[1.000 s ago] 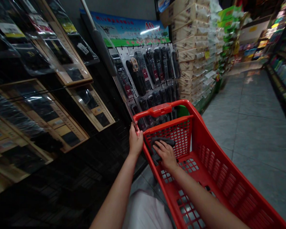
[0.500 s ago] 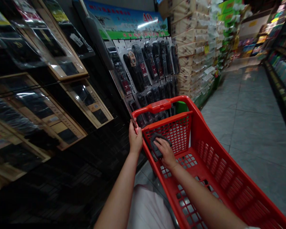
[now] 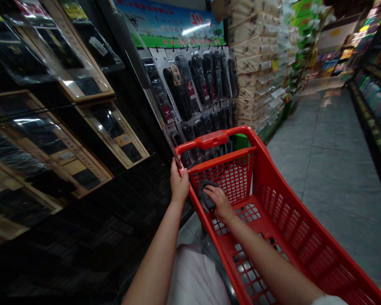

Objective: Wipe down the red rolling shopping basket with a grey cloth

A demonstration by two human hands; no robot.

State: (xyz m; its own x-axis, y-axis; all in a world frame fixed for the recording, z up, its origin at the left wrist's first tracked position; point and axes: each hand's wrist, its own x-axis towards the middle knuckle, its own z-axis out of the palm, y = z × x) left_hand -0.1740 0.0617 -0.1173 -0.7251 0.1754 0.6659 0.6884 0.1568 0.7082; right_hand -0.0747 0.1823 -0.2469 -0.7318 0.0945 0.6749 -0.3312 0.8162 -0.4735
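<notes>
The red shopping cart (image 3: 274,167) stands in front of me, tilted in my view. My left hand (image 3: 179,186) is closed around the corner of its rim, near the end of the red handle (image 3: 209,140). A thin pole (image 3: 160,116) with a thicker grey upper part runs down to the fingers of that hand; I cannot tell whether they grip it too. Inside the basket, my right hand (image 3: 220,201) presses a dark grey cloth (image 3: 205,191) against the side wall by the mesh panel (image 3: 233,176). Its fingers are bent over the cloth, hiding part of it.
On the left hang boxed belts and wallets (image 3: 114,131) in clear wrap. Packaged belts (image 3: 180,93) hang on a rack under a blue banner (image 3: 174,25). Behind it rise stacked cartons (image 3: 250,67). A tiled aisle (image 3: 330,169) runs along a shelf (image 3: 377,97) at right.
My right hand and the cloth have shifted slightly down and left along the inner wall. My left hand keeps its hold on the rim. The view has turned a little.
</notes>
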